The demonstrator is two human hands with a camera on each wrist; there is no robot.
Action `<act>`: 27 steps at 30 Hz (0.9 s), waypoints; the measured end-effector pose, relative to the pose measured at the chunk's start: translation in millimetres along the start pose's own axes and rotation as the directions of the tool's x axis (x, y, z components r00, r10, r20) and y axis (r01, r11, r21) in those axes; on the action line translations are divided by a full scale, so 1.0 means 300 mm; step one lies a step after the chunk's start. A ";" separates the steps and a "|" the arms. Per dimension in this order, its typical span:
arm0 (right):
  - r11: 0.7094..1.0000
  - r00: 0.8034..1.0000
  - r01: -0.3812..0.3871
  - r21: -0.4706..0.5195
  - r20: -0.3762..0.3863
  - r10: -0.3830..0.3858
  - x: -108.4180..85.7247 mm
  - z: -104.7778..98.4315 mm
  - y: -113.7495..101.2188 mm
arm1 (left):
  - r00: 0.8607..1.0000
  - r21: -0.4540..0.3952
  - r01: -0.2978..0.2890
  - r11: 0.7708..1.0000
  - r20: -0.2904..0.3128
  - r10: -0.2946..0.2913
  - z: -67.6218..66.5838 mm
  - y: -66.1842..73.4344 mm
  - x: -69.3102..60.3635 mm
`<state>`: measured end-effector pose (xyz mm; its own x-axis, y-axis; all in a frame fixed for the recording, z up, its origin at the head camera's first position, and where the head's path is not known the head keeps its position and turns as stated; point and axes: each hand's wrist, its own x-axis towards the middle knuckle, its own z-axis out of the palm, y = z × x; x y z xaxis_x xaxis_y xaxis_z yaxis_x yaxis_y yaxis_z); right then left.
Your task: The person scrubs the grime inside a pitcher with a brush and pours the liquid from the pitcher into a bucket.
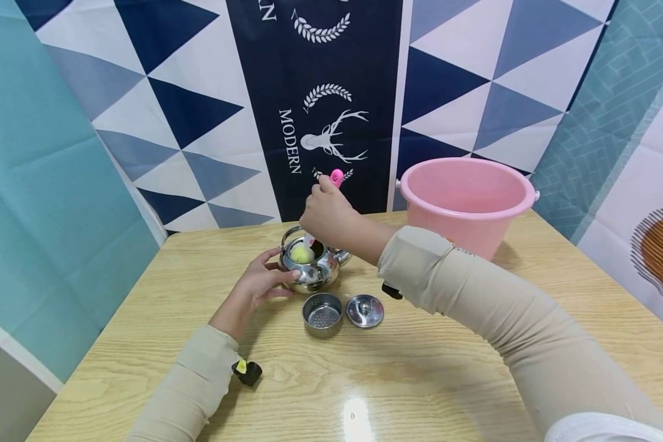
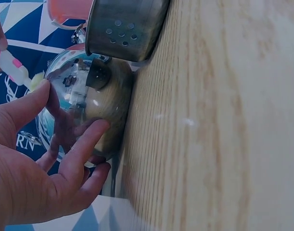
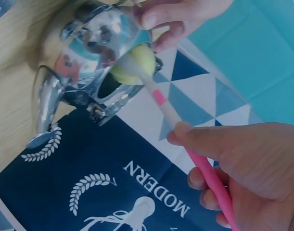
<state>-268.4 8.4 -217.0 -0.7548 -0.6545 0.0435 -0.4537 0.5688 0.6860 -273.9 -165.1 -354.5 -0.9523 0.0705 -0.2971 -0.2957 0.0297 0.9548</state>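
A shiny steel teapot (image 1: 313,280) stands uncovered on the table, its spout toward the right. My left hand (image 1: 261,280) holds its left side, thumb and fingers spread round the curved body. With my right hand (image 1: 327,210) I grip the pink handle of a sponge brush (image 3: 213,185). The brush's yellow sponge head (image 3: 139,65) is at the teapot's mouth, partly inside; how deep it reaches is hidden. In front of the teapot sit a perforated steel strainer basket (image 1: 323,329) and, to its right, the round steel lid (image 1: 364,311) with its knob up.
A large pink bucket (image 1: 464,228) stands at the back right of the wooden table (image 1: 287,393). Behind the table hangs a patterned cloth (image 1: 199,116) with triangles and a deer print. Dark wrist devices (image 1: 247,372) are strapped at both sleeves.
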 end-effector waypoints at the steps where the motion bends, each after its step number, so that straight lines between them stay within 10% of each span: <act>1: 1.000 1.000 -0.006 -0.004 0.006 0.006 0.001 0.003 -0.001 | 1.000 0.000 0.001 1.000 -0.001 -0.001 0.000 0.000 0.000; 27: 0.997 0.998 0.013 -0.072 -0.061 -0.018 -0.014 -0.007 0.006 | 1.000 0.002 -0.008 1.000 0.002 0.008 -0.002 -0.005 0.006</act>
<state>-265.0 11.3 -214.5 -0.7165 -0.6935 0.0752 -0.4285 0.5225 0.7371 -275.2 -165.6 -356.5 -0.9545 0.0725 -0.2894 -0.2879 0.0307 0.9572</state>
